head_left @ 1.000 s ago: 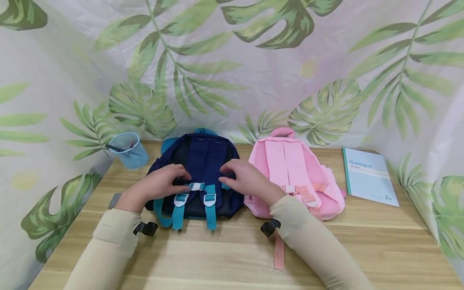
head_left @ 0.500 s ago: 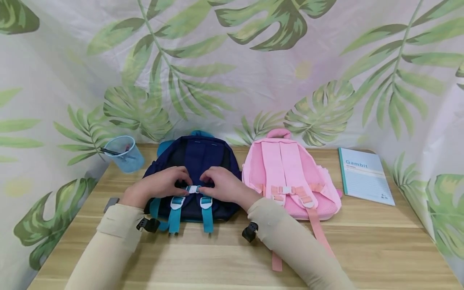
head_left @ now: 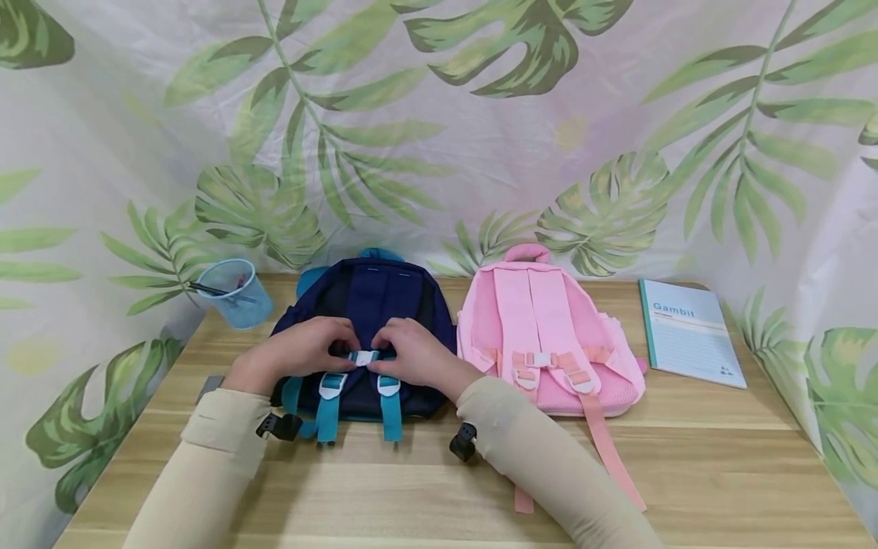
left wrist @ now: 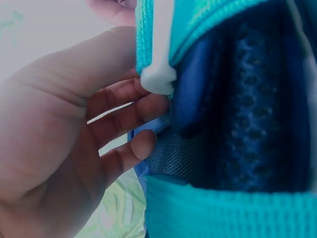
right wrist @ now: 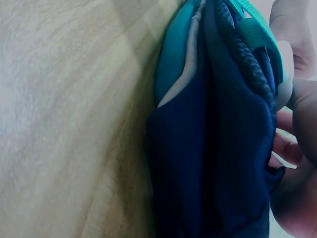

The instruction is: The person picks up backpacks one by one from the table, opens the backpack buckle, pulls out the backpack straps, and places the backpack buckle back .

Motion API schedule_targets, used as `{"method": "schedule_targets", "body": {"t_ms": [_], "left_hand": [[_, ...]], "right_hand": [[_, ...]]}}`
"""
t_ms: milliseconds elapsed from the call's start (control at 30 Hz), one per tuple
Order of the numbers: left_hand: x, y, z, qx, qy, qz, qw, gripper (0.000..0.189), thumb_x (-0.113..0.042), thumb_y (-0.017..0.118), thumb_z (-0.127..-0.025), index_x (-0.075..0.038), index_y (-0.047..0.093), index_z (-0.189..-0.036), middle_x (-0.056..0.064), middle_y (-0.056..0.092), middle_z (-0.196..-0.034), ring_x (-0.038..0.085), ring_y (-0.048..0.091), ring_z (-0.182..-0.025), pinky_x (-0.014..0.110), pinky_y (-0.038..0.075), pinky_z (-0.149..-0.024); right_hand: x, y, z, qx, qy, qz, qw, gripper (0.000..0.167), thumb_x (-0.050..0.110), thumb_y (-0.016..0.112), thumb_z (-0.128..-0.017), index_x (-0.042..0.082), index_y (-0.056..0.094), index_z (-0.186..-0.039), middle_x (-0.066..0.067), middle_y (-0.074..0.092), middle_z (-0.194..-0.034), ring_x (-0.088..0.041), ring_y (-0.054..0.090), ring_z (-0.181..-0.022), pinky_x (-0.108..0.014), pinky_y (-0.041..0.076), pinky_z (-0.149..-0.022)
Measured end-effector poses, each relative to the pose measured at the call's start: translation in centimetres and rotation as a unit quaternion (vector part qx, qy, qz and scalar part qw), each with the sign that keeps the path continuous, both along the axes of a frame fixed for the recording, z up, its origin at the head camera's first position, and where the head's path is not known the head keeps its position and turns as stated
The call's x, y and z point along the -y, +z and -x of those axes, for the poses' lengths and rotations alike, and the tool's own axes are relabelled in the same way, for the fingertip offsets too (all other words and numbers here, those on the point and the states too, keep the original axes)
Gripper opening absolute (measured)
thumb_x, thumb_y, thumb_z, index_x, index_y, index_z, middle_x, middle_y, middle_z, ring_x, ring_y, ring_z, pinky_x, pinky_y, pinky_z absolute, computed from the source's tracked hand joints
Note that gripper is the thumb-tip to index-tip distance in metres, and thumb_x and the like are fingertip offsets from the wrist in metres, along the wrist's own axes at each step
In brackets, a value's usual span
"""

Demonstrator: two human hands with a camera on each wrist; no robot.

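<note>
Pinching the white buckle (head_left: 364,357) from both ends, I have the thumb and forefinger of my left hand (head_left: 298,349) at its left end and those of my right hand (head_left: 417,352) at its right end; the thumb-to-finger gap on each side is narrow, and the buckle fills the space between the two hands; in the left wrist view my other fingers (left wrist: 143,145) bend loosely, beside a white plastic fitting (left wrist: 158,81) and teal webbing; the exact contact of my right fingertips is partly hidden in the right wrist view

The buckle sits across the lower back panel of the navy backpack (head_left: 373,293), which lies on the wooden tabletop (head_left: 384,488) with its straps facing up; below the buckle, two white strap adjusters (head_left: 389,386) carry teal strap ends (head_left: 392,415) that hang past the lower edge of the bag

To the right, just beside it, lies the pink backpack (head_left: 517,301), its own white buckle (head_left: 542,360) at the matching position and one pink strap (head_left: 607,450) trailing over the tabletop; the notebook (head_left: 693,332) marked "Gambit" lies farther right; the blue mesh cup (head_left: 248,303), holding pens (head_left: 209,289), stands left of the navy backpack; a leaf-print cloth (head_left: 501,160) hangs behind
</note>
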State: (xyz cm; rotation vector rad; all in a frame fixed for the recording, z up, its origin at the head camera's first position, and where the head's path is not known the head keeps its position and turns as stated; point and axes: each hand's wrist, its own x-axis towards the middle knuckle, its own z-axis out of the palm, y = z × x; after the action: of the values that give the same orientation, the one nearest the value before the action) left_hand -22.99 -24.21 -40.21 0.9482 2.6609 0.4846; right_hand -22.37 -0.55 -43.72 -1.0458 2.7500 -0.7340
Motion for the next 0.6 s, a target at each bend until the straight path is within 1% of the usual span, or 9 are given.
{"method": "schedule_targets", "body": {"t_ms": [100, 233, 367, 500, 600], "left_hand": [[-0.04, 0.21, -0.14, -0.006, 0.007, 0.009, 0.9999, 0.009, -0.022, 0.083, -0.097, -0.017, 0.081, -0.104, -0.007, 0.070, -0.100, 0.012, 0.061, -0.088, 0.033, 0.055, -0.083], [0.07, 0.31, -0.27, -0.011, 0.010, 0.011, 0.9998, 0.011, -0.022, 0.082, -0.097, -0.015, 0.081, -0.106, -0.005, 0.071, -0.101, 0.012, 0.061, -0.089, 0.034, 0.056, -0.083], [0.22, 0.14, -0.35, -0.014, 0.012, 0.007, 0.9998, 0.012, -0.020, 0.082, -0.097, -0.014, 0.080, -0.108, -0.004, 0.071, -0.103, 0.011, 0.061, -0.089, 0.035, 0.056, -0.083], [0.23, -0.08, -0.34, -0.013, 0.016, 0.004, 0.9998, 0.011, -0.020, 0.081, -0.097, -0.015, 0.080, -0.107, -0.005, 0.070, -0.103, 0.010, 0.061, -0.089, 0.033, 0.056, -0.084], [0.18, -0.19, -0.28, -0.014, 0.010, 0.000, 0.9999, 0.010, -0.019, 0.081, -0.098, -0.015, 0.080, -0.107, -0.006, 0.069, -0.103, 0.010, 0.060, -0.089, 0.033, 0.055, -0.083]], "right_hand": [[0.20, -0.01, -0.03, -0.003, 0.003, 0.000, 1.0000, 0.028, 0.034, 0.077, -0.102, 0.013, 0.077, -0.120, -0.002, 0.071, -0.118, -0.017, 0.065, -0.110, -0.029, 0.053, -0.102], [0.46, 0.01, -0.18, -0.003, 0.010, 0.007, 0.9999, 0.025, 0.031, 0.076, -0.103, 0.012, 0.076, -0.119, -0.003, 0.070, -0.113, -0.016, 0.064, -0.103, -0.026, 0.054, -0.096], [0.64, 0.02, -0.25, -0.007, 0.016, 0.011, 0.9998, 0.023, 0.028, 0.076, -0.102, 0.011, 0.074, -0.117, -0.003, 0.070, -0.109, -0.016, 0.063, -0.099, -0.026, 0.053, -0.092], [0.71, 0.05, -0.25, -0.014, 0.019, 0.008, 0.9997, 0.021, 0.026, 0.075, -0.101, 0.011, 0.072, -0.115, -0.003, 0.068, -0.107, -0.015, 0.061, -0.096, -0.025, 0.051, -0.089], [0.67, 0.01, -0.23, -0.015, 0.017, 0.004, 0.9997, 0.020, 0.025, 0.075, -0.099, 0.012, 0.071, -0.113, -0.001, 0.066, -0.105, -0.014, 0.059, -0.094, -0.023, 0.049, -0.086]]}}
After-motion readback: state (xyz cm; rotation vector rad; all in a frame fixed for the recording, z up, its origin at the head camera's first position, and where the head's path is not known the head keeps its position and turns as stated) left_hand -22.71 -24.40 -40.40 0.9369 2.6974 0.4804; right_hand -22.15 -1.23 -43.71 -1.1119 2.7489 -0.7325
